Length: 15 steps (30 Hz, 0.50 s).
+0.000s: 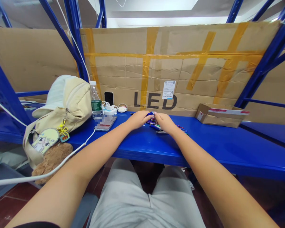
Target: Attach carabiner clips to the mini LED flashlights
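You are pinching a blue pen point(151, 113) in the fingers of your left hand point(139, 119), over the table point(137, 142). Your right hand point(165, 122) is meeting the pen's right end, though I cannot tell whether its fingers are gripping. More pens point(155, 127) are lying beneath your hands. A phone point(108, 124) is lying leftward; a box point(218, 117) is sitting rightward.
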Motion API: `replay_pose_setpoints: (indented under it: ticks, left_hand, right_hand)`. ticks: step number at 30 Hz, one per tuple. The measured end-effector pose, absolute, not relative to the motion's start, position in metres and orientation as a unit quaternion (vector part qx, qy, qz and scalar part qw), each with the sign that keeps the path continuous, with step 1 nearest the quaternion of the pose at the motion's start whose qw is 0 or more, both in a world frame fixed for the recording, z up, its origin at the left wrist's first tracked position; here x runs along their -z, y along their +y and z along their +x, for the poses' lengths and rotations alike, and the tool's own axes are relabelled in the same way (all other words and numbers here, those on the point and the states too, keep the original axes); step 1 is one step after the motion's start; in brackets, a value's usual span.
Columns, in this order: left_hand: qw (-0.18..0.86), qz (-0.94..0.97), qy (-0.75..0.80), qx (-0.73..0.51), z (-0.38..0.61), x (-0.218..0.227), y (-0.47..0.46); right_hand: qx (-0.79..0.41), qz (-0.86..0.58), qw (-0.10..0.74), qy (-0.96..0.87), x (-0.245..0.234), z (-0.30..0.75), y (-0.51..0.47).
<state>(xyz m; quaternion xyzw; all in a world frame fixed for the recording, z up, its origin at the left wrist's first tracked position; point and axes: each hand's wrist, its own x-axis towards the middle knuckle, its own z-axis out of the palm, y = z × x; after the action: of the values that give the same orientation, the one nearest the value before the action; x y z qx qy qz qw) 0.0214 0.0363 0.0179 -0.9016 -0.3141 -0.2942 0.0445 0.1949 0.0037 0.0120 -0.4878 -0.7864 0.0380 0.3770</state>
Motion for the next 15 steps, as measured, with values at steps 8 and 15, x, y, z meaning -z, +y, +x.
replay_pose_setpoints:
  ticks: [8,15]
  left_hand:
    - [-0.04,-0.855,-0.359,0.372,0.004,-0.017,0.049]
    - [-0.186,-0.836,-0.384,0.345,-0.015,-0.019,0.039]
  right_hand:
    - [0.177,-0.592,0.16,-0.77,-0.013,0.197,-0.003]
    - [0.242,-0.536,0.064,-0.807,-0.011,0.198,-0.01]
